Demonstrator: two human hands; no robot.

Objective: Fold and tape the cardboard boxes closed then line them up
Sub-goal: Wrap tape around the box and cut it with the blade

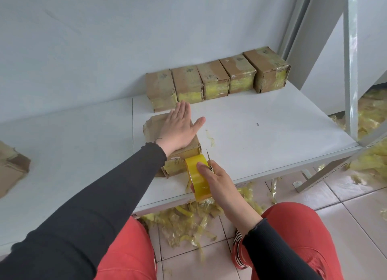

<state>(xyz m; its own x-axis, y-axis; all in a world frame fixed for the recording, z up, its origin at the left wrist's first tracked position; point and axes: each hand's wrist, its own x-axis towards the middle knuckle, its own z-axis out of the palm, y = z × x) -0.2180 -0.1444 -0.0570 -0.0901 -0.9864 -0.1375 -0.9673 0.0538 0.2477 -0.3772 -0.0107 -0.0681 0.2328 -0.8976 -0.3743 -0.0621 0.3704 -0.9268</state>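
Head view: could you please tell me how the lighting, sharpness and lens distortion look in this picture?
Head view: soft, even light with faint shadows; the right hand and tape roll are slightly motion-blurred; the left hand on the box is sharper; wide-angle bending shows at the shelf edges.

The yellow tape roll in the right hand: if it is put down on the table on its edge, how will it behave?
The tape roll is round, so on edge it would probably roll. The white table looks smooth, so it may slide. Laid flat, it should stay.
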